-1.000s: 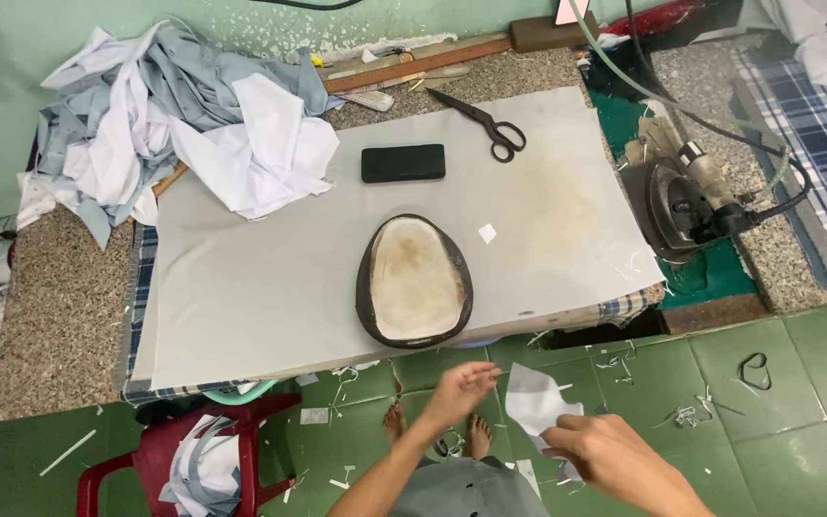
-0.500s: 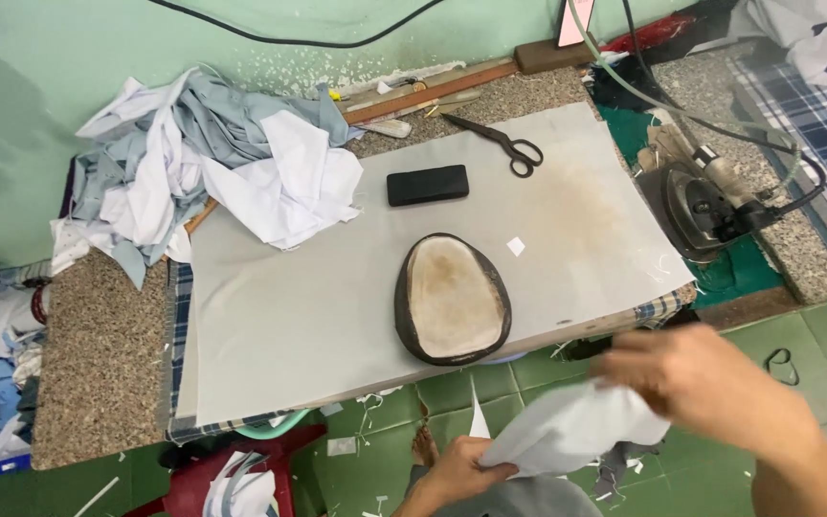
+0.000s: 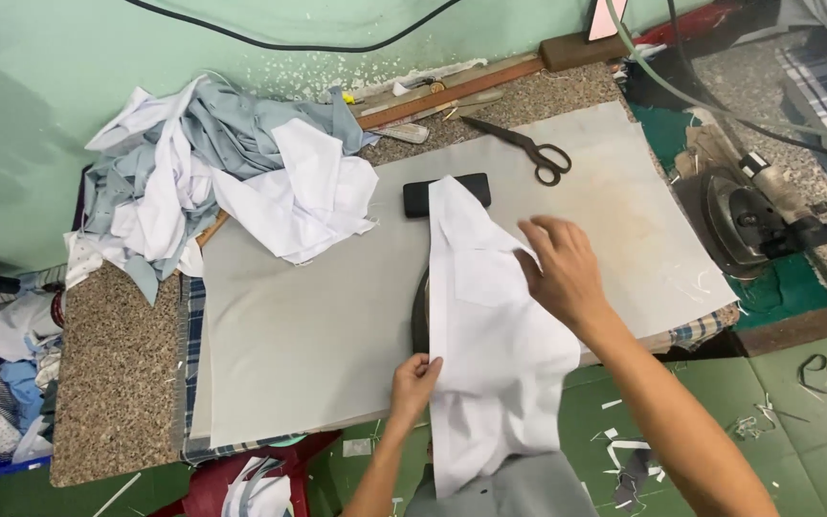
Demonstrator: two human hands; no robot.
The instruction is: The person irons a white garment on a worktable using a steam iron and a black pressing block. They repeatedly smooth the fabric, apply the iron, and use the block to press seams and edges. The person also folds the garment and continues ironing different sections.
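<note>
Head view: left hand (image 3: 415,381) pinches white cloth (image 3: 490,335) at the table's front edge; flat right hand (image 3: 559,266) presses its far end

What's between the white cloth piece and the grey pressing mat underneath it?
The dark-rimmed oval pad lies under the white cloth piece, between it and the grey mat; only its left edge shows. The cloth's top end also overlaps the black phone. Both hands, left and right, touch the cloth directly.
</note>
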